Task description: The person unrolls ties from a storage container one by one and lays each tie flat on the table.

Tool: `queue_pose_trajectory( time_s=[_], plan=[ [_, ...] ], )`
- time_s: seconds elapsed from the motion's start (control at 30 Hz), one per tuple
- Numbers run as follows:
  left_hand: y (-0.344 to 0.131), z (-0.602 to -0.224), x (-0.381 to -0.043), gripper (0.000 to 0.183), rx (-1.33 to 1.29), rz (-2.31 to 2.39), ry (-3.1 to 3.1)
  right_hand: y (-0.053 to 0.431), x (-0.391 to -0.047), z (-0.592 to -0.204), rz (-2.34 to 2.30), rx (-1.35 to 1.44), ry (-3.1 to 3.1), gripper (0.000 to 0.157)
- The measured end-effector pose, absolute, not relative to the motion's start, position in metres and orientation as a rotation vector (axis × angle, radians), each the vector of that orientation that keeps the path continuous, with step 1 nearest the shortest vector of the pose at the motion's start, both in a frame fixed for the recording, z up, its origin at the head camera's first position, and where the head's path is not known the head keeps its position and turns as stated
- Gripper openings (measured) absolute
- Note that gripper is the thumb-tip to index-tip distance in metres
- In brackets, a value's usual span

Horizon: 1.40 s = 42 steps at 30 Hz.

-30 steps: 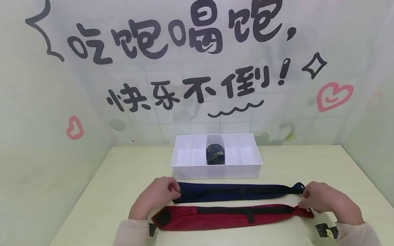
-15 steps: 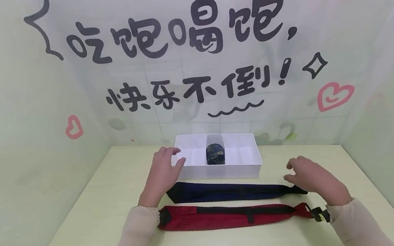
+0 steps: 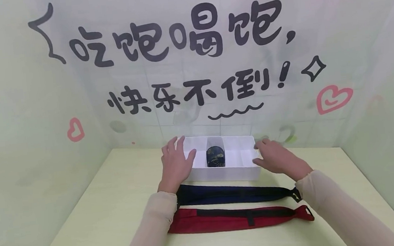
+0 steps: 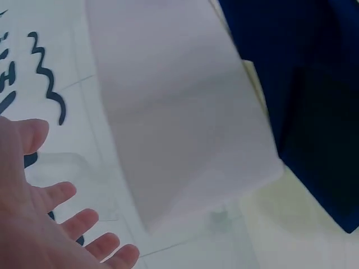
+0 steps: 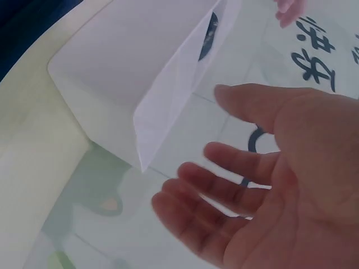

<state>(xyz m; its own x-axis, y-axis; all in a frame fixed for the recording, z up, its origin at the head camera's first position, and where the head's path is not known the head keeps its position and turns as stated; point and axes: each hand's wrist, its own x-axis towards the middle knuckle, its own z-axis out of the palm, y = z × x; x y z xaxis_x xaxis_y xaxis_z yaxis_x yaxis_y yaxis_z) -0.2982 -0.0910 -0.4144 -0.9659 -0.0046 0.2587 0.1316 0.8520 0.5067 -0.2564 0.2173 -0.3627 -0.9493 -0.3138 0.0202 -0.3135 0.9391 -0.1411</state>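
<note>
Box (image 3: pixel 223 174), white and divided, sits toward the back of the table (image 3: pixel 81 221), long side facing me, and I have a hand at either end of it. Left hand (image 3: pixel 176 162): at the left end, fingers spread, thumb out over the interior, grip loose and empty. Right hand (image 3: pixel 278 155): at the right end, fingers slightly bent, thumb apart, grip also empty. Head view overlaps hands and box, so I can't call contact from there; right wrist view shows me a gap between the fingertips and the box. Middle compartment holds a rounded dark item (image 3: pixel 216 156) with a gold-toned pattern. Dark blue necktie (image 3: pixel 232 195) lies flat just in front of the box, knot end right, beside my right sleeve (image 3: pixel 344 208). Red necktie (image 3: pixel 224 221) lies nearer me, roughly parallel, black strip and small tab facing up, knot also right. Left sleeve (image 3: pixel 147 232) hides the left ends of both. Dark lettering (image 3: pixel 199 95) on the pale wall (image 3: pixel 135 71) behind.
</note>
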Motion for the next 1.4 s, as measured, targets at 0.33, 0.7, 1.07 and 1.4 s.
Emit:
queue_pose_trajectory(
  time_s=[0.33,0.7,1.07,1.4],
  plan=[
    [-0.088,-0.446,-0.318,0.068,-0.072,-0.579,-2.814,0.175,-0.291,-0.366,-0.323,-0.712,2.975,0.047],
    [-0.084,-0.456,-0.322,0.064,-0.051,-0.426,-2.873,0.143,-0.314,-0.372,-0.433,-0.67,2.899,0.045],
    [-0.078,-0.456,-0.322,0.061,-0.033,-0.463,-2.923,0.123,-0.335,-0.386,-0.422,-0.589,2.904,0.05],
    [-0.079,-0.46,-0.325,0.061,-0.023,-0.431,-2.938,0.115,-0.349,-0.4,-0.436,-0.51,2.892,0.055]
  ],
)
